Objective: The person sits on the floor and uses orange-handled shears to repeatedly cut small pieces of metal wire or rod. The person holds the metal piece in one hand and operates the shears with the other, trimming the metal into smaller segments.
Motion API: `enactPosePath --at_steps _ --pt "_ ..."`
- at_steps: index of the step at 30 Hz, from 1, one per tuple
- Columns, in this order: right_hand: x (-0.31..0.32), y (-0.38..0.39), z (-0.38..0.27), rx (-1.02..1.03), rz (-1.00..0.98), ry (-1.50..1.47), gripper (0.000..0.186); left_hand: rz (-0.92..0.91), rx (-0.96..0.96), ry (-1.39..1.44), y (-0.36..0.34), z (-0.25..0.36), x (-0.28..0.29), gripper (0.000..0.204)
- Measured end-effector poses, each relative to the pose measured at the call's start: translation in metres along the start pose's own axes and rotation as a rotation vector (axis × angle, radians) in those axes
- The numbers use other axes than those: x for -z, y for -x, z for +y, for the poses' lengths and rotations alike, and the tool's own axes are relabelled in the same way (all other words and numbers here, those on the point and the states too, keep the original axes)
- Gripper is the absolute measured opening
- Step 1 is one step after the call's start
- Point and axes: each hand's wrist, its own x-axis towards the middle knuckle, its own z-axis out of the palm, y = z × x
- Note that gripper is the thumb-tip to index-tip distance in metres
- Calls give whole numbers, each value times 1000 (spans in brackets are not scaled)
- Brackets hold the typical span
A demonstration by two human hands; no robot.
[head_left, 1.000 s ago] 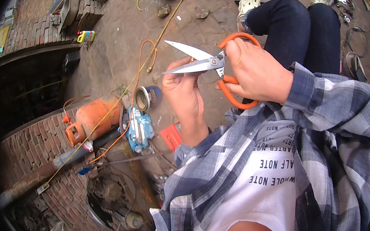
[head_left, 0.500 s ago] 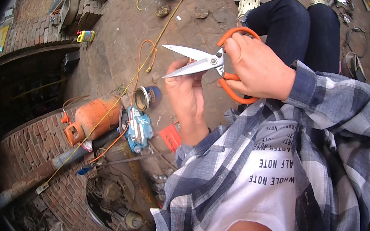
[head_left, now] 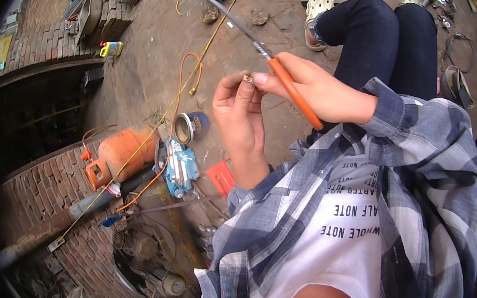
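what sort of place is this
Probably a cluttered outdoor work yard, judging by the rough paved ground, the worn brickwork and the orange gas cylinder.

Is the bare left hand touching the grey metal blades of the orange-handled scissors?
Apart: the head view shows brown ground between the blades and the left hand.

The paved ground (head_left: 151, 37) is being lit by soft daylight, an opening (head_left: 28, 114) is being darkened, outer edges are being bowed.
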Motion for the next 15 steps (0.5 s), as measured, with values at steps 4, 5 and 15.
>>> enactPosePath --at_steps 4,5,15 --pt "-2 -5 -6 -14 -75 41 61 2 -37 -81 2 5 -6 13" --pt "-3 -4 -8 -98 -90 -118 59 -34 -2 -5 3 8 -4 13" --pt "9 18 -20 53 -67 201 55 -55 83 173 5 10 -11 19"
